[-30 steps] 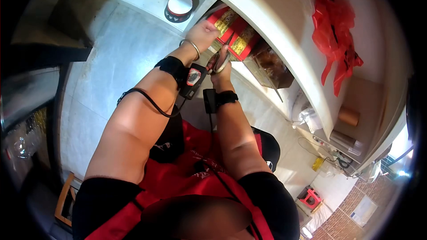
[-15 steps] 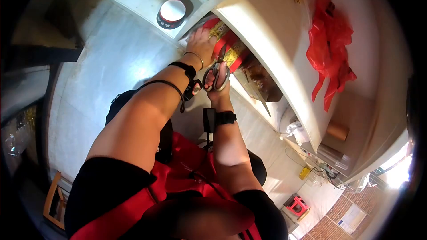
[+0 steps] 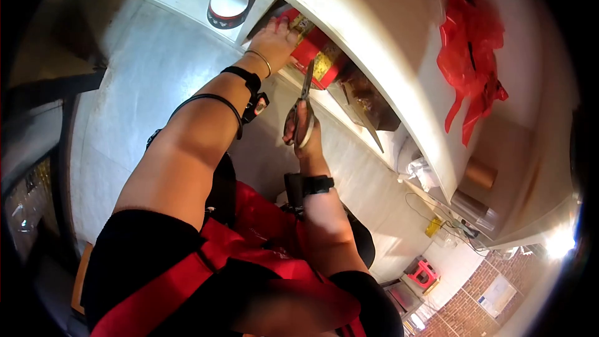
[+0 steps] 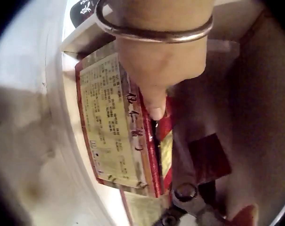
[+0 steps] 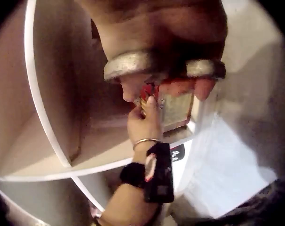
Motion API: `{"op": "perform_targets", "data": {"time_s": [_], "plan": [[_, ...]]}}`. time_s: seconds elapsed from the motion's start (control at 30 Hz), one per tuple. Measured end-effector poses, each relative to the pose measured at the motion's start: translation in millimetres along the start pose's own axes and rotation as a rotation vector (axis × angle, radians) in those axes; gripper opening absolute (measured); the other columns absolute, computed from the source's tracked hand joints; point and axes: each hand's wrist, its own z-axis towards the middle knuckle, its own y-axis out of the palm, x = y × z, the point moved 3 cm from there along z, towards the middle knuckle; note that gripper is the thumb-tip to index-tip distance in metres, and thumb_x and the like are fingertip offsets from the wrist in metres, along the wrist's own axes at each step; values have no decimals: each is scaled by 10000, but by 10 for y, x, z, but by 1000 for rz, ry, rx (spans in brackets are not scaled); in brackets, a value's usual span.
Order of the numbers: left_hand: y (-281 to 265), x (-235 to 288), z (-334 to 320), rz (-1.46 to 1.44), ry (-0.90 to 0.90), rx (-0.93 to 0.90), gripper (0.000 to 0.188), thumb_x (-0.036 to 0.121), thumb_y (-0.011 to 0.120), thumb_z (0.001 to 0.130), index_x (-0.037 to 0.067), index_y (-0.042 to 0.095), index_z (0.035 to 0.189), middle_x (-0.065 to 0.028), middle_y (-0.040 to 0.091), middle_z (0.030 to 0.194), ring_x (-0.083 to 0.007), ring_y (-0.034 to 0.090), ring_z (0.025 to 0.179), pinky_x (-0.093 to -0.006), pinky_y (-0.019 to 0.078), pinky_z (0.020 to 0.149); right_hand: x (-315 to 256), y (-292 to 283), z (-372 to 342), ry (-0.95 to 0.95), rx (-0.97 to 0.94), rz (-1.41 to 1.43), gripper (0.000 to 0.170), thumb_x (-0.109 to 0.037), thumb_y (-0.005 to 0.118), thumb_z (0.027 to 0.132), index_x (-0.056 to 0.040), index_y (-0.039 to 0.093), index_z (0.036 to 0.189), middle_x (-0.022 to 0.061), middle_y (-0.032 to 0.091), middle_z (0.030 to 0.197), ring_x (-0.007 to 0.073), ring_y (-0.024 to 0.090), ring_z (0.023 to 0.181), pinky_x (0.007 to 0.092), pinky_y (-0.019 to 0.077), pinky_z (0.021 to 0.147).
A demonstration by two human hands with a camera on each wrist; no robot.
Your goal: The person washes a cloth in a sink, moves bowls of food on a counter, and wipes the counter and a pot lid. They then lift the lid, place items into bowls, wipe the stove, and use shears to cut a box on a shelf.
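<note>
A red box with yellow bands (image 3: 326, 62) stands in the low shelf compartment; the left wrist view shows its pale printed label (image 4: 111, 122). My left hand (image 3: 272, 43), with a bangle at the wrist, grips the box's upper edge. Its thumb (image 4: 155, 106) presses at a dark slit along that edge, and the other fingers are partly hidden. My right hand (image 3: 310, 140) holds metal scissors (image 3: 306, 90) with fingers through the handle loops. The blades point up toward the box, close together. From the left wrist, the scissors' pivot (image 4: 185, 192) appears just below the box.
A white-topped round container (image 3: 229, 3) sits on the shelf to the left. Right of the box is a brown, clear-wrapped package (image 3: 368, 97). A curved white shelf edge (image 3: 374, 81) passes close by the hands. Red plastic bags (image 3: 468, 56) lie on the shelf above.
The right hand has drawn the scissors back from the box toward the body, and the blades have come together. The left hand has shifted from beside the box onto its upper edge.
</note>
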Motion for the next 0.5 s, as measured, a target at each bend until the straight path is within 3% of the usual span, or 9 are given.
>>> {"op": "perform_targets", "data": {"time_s": [0.2,0.27,0.37,0.5], "plan": [[81,59,17,255,15,52,543,295,536,807,101,373,1288,-273,358,1301,-472,391,1153,-483,388,910,243,-47,-155,88,153,-57,402,-468,469,868,-92,433,730,-1,375,462,107,367,345,240,321,340],[76,90,56,329,-24,-43,491,255,423,854,75,346,1305,-271,350,1310,-474,403,1142,-487,418,870,249,-47,-220,-19,127,-123,390,-455,476,869,-94,432,727,-6,376,453,100,363,340,234,320,339],[143,-24,74,162,-35,2,472,216,365,865,39,342,1303,-270,348,1314,-474,434,1109,-474,447,834,357,-104,-270,6,153,-120,349,-414,547,847,-88,457,761,-13,387,466,92,388,354,223,336,345],[117,22,127,341,-78,-44,523,217,433,837,31,333,1316,-255,385,1295,-418,486,1069,-395,471,832,393,-115,-308,15,181,-88,330,-384,601,823,-82,474,785,-15,399,479,91,411,369,219,350,353]]}}
